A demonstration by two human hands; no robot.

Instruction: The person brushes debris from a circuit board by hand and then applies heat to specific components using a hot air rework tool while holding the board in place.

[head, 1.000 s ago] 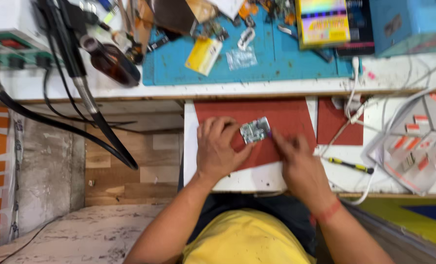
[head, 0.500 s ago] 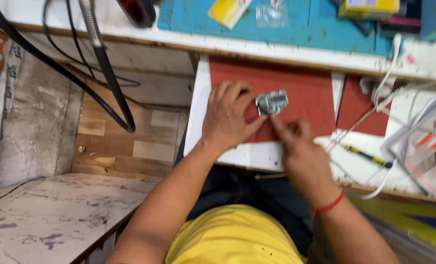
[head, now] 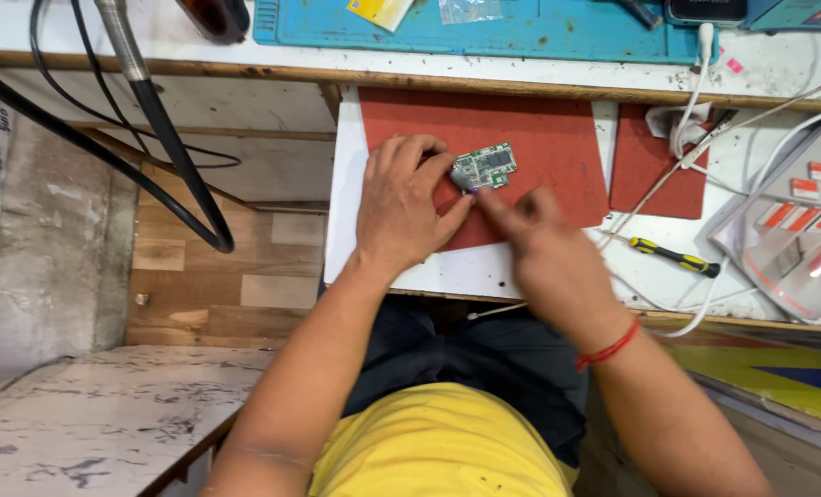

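Cables (head: 152, 120) hang at the far left. Left hand (head: 408, 204) lies on the red mat (head: 539, 129), fingertips pinching the near-left edge of a small green circuit board (head: 486, 166). Right hand (head: 544, 248), blurred, points a finger at that edge; its grip cannot be told. A yellow-handled screwdriver (head: 675, 258) lies to the right.

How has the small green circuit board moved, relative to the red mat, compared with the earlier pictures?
Cannot tell: the camera shifted. The small green circuit board lies on the red mat, near its middle, as before, under the left hand's fingers.
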